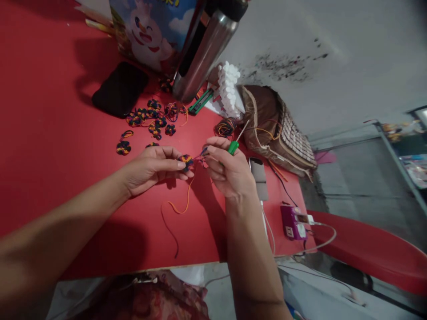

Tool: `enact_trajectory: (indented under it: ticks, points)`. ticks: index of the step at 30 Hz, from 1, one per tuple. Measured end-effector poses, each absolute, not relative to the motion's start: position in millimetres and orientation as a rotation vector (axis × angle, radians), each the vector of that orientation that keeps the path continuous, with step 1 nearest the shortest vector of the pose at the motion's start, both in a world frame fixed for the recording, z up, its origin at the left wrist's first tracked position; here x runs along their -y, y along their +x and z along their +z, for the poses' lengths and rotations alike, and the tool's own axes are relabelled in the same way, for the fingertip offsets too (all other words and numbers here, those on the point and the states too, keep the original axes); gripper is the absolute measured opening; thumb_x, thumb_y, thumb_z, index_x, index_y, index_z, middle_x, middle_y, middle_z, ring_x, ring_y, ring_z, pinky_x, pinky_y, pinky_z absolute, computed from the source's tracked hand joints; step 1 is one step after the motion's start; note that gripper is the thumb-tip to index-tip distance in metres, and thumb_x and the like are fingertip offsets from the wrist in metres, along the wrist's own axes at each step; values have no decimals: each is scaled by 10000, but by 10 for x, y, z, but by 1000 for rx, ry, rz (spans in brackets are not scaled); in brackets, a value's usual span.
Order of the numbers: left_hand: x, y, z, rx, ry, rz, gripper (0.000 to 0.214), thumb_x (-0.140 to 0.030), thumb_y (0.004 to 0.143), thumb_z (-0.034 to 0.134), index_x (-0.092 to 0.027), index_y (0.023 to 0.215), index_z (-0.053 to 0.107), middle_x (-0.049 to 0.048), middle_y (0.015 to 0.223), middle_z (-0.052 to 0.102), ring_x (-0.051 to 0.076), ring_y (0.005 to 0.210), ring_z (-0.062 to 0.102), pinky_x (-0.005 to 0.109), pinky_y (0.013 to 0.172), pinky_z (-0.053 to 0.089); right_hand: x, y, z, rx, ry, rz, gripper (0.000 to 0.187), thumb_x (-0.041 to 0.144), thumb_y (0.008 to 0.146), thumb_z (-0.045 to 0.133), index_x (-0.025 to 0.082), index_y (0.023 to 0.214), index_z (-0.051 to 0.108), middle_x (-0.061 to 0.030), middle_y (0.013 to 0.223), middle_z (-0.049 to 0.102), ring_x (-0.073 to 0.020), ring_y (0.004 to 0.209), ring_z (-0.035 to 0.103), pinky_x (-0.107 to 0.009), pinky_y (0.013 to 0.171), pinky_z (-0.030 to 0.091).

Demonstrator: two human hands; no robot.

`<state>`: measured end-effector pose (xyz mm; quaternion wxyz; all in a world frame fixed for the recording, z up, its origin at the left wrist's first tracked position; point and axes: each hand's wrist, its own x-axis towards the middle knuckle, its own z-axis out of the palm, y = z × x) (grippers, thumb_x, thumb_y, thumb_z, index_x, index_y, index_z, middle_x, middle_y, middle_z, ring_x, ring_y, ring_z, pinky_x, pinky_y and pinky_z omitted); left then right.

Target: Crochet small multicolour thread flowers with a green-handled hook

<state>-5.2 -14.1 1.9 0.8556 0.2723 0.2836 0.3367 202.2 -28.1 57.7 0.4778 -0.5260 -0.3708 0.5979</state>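
Observation:
Between thumb and fingers, my left hand (155,166) pinches a small crocheted flower (186,162) in dark blue, orange and red yarn. My right hand (228,166) is closed on a crochet hook with a green handle (233,147), its metal shaft pointing up and away. The same hand's fingertips pinch dark and reddish yarn strands (200,156) that run to the flower. A loose orange yarn tail (182,211) hangs from there and curls on the red table (110,222). Several similar crocheted flowers (135,118) lie beyond my left hand.
Behind are a black phone-like object (120,89), a steel bottle (207,53), a cartoon-printed bag (150,31), a green cutter (200,102) and a yarn bundle (225,127). At right lie a brown bag (267,115), a phone (257,171) and a purple power adapter (293,222) with cables.

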Motion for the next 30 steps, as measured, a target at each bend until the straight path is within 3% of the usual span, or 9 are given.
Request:
enact_trajectory:
  ticks: [4, 8, 12, 14, 17, 19, 23, 25, 30]
  points:
    - [122, -64, -17, -564, 513, 715, 160, -101, 801, 938, -124, 874, 797, 102, 862, 865, 198, 731, 827, 231, 594, 613, 242, 2149, 540, 739, -1234, 1699, 422, 315, 679, 999, 258, 972, 701, 154, 637, 447, -28, 494, 89, -218, 415, 63]
    - [120, -58, -36, -575, 488, 731, 176, -88, 780, 962, -131, 841, 802, 89, 804, 851, 192, 663, 800, 225, 532, 586, 232, 2155, 468, 672, -1203, 1724, 452, 328, 667, 1027, 255, 968, 698, 169, 600, 381, -42, 505, 84, -225, 419, 49]
    - [121, -30, -6, -649, 411, 792, 125, -3, 848, 864, -118, 834, 821, 104, 797, 851, 177, 669, 807, 203, 560, 601, 283, 2036, 418, 738, -1240, 1583, 468, 379, 698, 1030, 231, 1039, 745, 95, 778, 684, -19, 501, 114, -239, 426, 66]
    - [118, -14, 15, -688, 362, 832, 156, 45, 876, 806, -104, 839, 829, 106, 820, 854, 164, 724, 827, 199, 665, 644, 319, 1980, 404, 785, -1289, 1556, 449, 440, 747, 1008, 227, 1049, 754, 57, 858, 735, -19, 501, 135, -249, 430, 74]
    - [115, 4, 34, -710, 324, 861, 188, 73, 882, 778, -100, 835, 834, 93, 847, 855, 154, 769, 839, 235, 816, 691, 357, 1919, 391, 836, -1318, 1613, 427, 500, 765, 1001, 228, 947, 726, 109, 651, 538, -30, 489, 135, -250, 438, 85]
    - [119, 9, 35, -711, 342, 847, 182, 67, 877, 783, -103, 840, 838, 82, 849, 852, 148, 764, 833, 243, 830, 696, 366, 1890, 384, 862, -1296, 1645, 432, 488, 754, 1015, 232, 919, 708, 138, 584, 415, -34, 481, 145, -243, 442, 99]
    - [137, 2, 22, -681, 419, 824, 126, 16, 846, 826, -110, 855, 829, 74, 846, 848, 158, 786, 836, 241, 817, 688, 366, 1866, 373, 879, -1274, 1654, 424, 442, 743, 1022, 236, 902, 687, 140, 566, 414, -29, 473, 177, -225, 445, 123]
    - [146, -4, 13, -649, 467, 824, 70, -85, 854, 878, -117, 860, 817, 74, 822, 836, 160, 747, 815, 233, 742, 670, 369, 1872, 370, 886, -1276, 1665, 423, 426, 733, 1027, 236, 888, 683, 137, 564, 429, -24, 466, 180, -220, 440, 118]
    - [144, -23, -15, -650, 555, 760, 245, -229, 770, 1004, -134, 813, 782, 48, 734, 787, 125, 608, 694, 173, 496, 510, 362, 1915, 380, 841, -1243, 1778, 450, 417, 706, 1052, 225, 854, 673, 149, 558, 410, -13, 470, 158, -200, 433, 113]
